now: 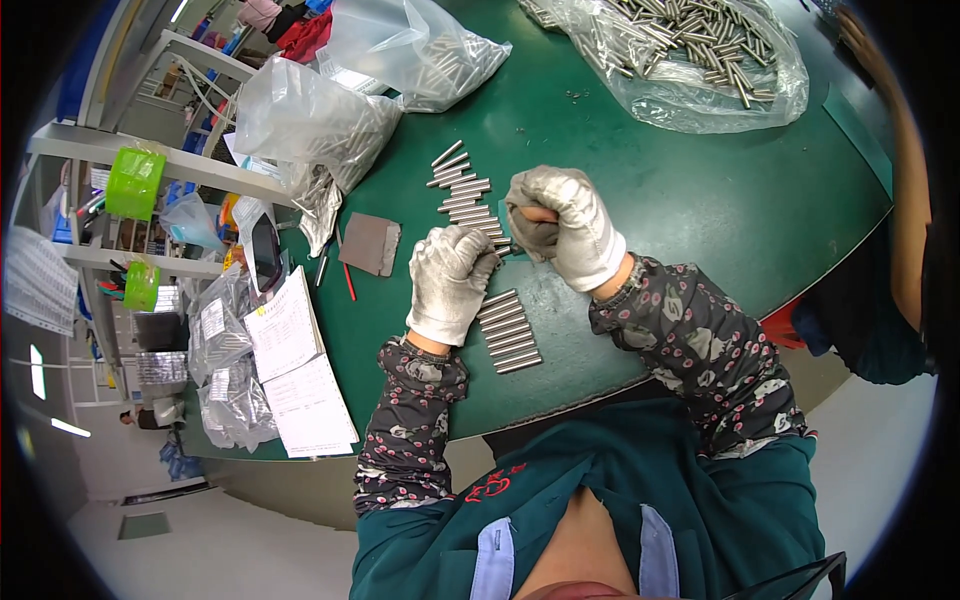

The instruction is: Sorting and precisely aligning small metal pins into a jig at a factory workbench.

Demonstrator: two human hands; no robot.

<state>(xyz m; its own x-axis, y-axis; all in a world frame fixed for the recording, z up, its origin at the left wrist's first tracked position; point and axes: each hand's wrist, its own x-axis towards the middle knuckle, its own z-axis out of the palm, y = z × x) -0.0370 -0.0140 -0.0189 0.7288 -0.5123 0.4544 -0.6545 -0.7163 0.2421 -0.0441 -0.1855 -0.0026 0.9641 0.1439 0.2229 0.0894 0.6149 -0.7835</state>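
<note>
Both my hands wear white work gloves. My left hand (450, 283) is closed, its curled fingers at the edge of a column of short metal pins (468, 195) on the green table. The end of a metal pin (503, 251) juts out at its fingertips. To the right, my right hand (566, 222) is closed in a fist just above the table, a bare fingertip showing through the glove; what it holds, if anything, is hidden. Below my hands, a neat row of several metal pins (510, 331) lies side by side.
A large open plastic bag of loose pins (700, 100) lies at the far right. Filled bags (315, 115) stand far left. Nearer are a brown square sheet (370, 244), a red pen (349, 282) and paper records (305, 390). Another person's arm (905, 200) is at the right edge.
</note>
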